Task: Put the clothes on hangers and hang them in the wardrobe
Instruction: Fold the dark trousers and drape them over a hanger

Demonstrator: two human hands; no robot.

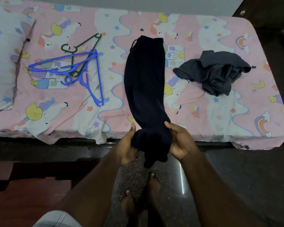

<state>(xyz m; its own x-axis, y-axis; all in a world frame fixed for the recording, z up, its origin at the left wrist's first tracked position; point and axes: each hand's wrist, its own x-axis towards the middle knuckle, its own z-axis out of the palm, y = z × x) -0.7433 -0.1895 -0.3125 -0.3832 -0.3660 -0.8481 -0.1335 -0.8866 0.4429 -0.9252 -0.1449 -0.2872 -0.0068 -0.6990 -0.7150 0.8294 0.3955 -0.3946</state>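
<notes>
A long dark navy garment point(144, 79) lies stretched across the middle of the bed, its near end hanging over the front edge. My left hand point(127, 145) and my right hand point(179, 141) grip that near end from either side, thumbs on top. Two blue plastic hangers point(82, 69) lie tangled with a dark green hanger point(86, 45) on the left part of the bed. A crumpled grey striped shirt point(215, 71) sits on the right part. No wardrobe is in view.
The bed carries a pink cartoon-print sheet point(220, 115). A white pillow point(2, 63) lies at the left end. Dark furniture point(269, 7) stands at the far right corner. My bare feet point(138, 194) stand on the dark floor by the bed's front edge.
</notes>
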